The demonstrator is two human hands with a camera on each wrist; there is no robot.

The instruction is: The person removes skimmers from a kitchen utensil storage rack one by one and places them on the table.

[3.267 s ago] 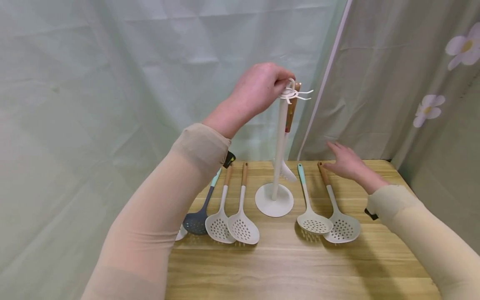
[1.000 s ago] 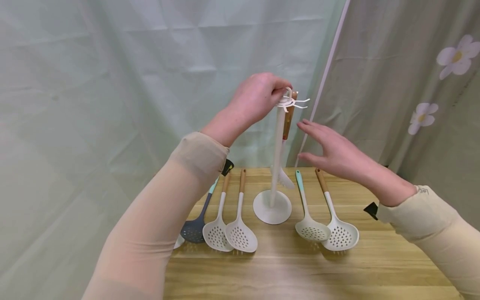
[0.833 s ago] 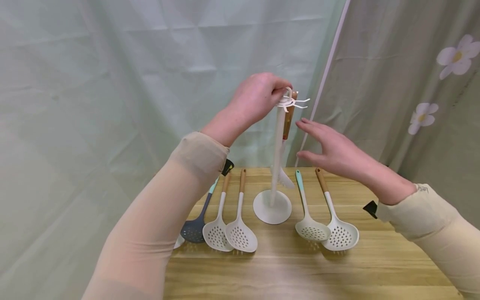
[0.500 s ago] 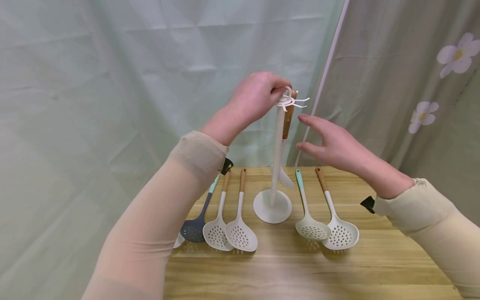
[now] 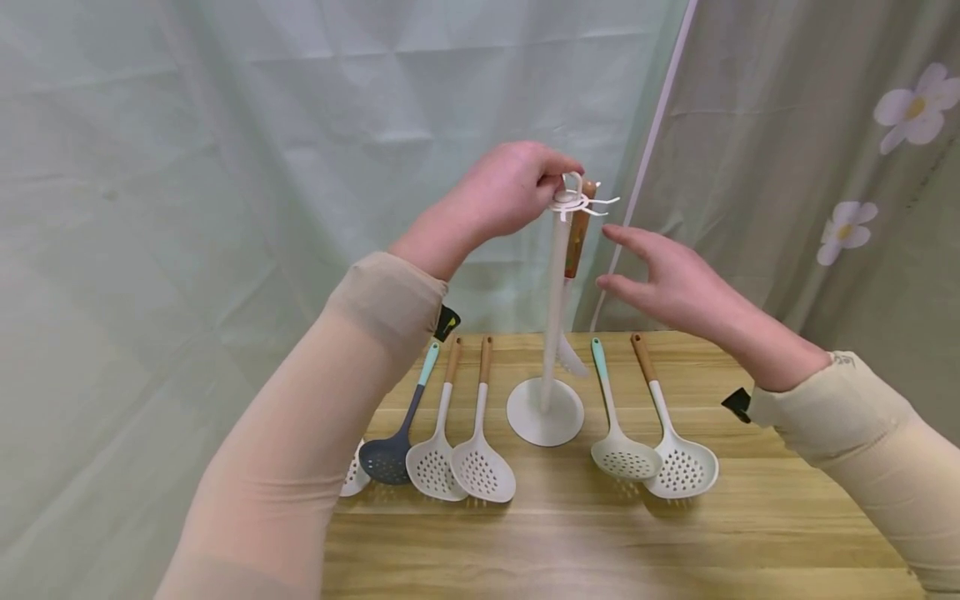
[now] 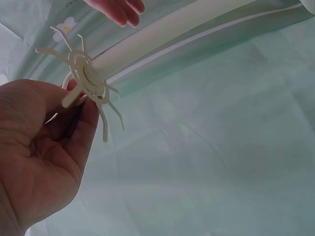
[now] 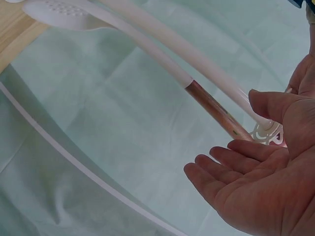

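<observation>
The stand (image 5: 555,317) is a smooth white plastic pole rising from a round flat base near the middle of the counter (image 5: 600,533), toward its back edge. At the top sits a thin ring of curved hooks (image 5: 577,200), spidery and pale. The left hand (image 5: 510,187) has its grip pinched on the small loop at the top of the stand, fingers curled round it. One skimmer (image 5: 573,250) hangs from a hook behind the pole: a wooden handle above, a white neck below, its perforated head low near the base.

The right hand (image 5: 675,283) hovers just beside the hanging handle, its grip released, fingers straight and spread, touching nothing.

The counter is pale wood with a clear grain. Toward its left edge lie a dark grey skimmer (image 5: 390,454) with a mint handle and two white ones (image 5: 461,467) with wooden handles, close together, heads toward the front; another white head shows partly behind the left sleeve. Right of the base lie two more (image 5: 656,462), one mint-handled, one wooden-handled, side by side. All heads are oval and dotted with holes. Pale green cloth (image 5: 225,167) hangs behind; a flowered curtain (image 5: 825,167) hangs at the right.
</observation>
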